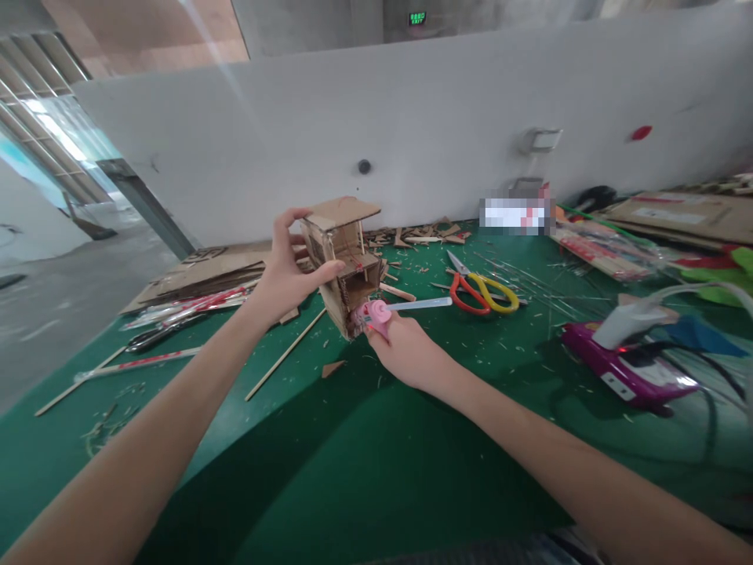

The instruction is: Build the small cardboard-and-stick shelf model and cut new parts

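Note:
My left hand grips the side of a small cardboard structure, its thumb across the front edge. The structure has a flat top panel and open compartments, and it is held tilted above the table. In my right hand is a pink hot glue gun, with a translucent glue stick poking out of its back. The gun's front end is at the lower edge of the cardboard; its tip is hidden there. My fingers wrap round the gun's handle.
Scissors with red and yellow handles lie right of the cardboard. A purple power strip with plugs and cords sits at the right. Cardboard sheets and a thin wooden stick lie left. Scraps line the white partition.

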The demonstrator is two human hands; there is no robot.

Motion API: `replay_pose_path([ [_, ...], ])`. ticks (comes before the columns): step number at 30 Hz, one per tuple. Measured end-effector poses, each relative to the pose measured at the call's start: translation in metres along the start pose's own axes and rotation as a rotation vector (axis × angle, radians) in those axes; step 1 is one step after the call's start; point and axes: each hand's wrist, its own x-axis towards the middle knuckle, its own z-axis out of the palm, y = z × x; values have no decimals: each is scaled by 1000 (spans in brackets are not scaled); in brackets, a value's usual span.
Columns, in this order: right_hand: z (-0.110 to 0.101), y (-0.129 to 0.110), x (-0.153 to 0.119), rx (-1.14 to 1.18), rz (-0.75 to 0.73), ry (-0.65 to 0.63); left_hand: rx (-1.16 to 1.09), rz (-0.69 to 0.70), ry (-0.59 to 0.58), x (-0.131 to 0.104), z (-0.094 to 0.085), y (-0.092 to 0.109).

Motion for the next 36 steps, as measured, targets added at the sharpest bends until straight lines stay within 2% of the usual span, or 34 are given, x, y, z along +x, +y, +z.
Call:
replay_pose_path([
  [21,4,6,2,9,-5,38,-3,9,-11,-1,0,3],
  [27,5,5,2,17,39,31,-4,8,-8,0,-1,-1],
  [36,2,4,3,40,25,2,-1,6,-14,-1,-2,1],
])
